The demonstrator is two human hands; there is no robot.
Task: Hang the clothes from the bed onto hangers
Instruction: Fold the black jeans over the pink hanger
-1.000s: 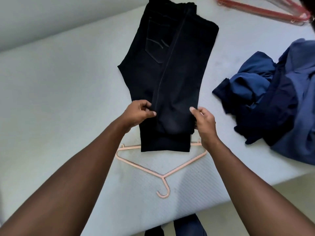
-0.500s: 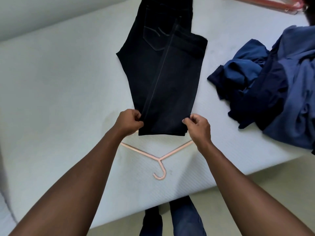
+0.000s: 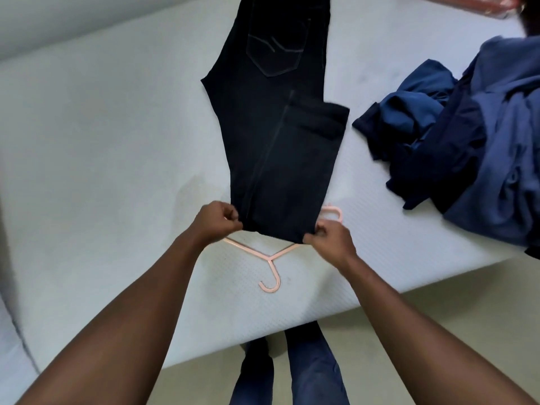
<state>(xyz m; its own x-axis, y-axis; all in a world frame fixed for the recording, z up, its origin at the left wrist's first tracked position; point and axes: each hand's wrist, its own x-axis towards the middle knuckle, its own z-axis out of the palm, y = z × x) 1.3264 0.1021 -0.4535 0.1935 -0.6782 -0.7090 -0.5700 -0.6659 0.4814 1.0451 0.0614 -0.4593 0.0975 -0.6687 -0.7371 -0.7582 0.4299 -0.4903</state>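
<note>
Black jeans (image 3: 277, 118) lie lengthwise on the white bed (image 3: 102, 141), folded over the bar of a peach plastic hanger (image 3: 270, 270) whose hook points at me. My left hand (image 3: 217, 222) pinches the left corner of the fold nearest me. My right hand (image 3: 330, 236) pinches the right corner. The hanger's bar is hidden under the cloth; its right end (image 3: 331, 213) sticks out beside my right hand.
A heap of blue clothes (image 3: 467, 135) sits on the right side of the bed. Red hangers (image 3: 479, 2) lie at the far right corner. The bed's near edge runs just past the hanger hook, with beige floor (image 3: 409, 331) and my legs below.
Both hands slid down the jeans to the fold and drew it toward me. The upper folded layer got shorter, and the back pocket is now uncovered.
</note>
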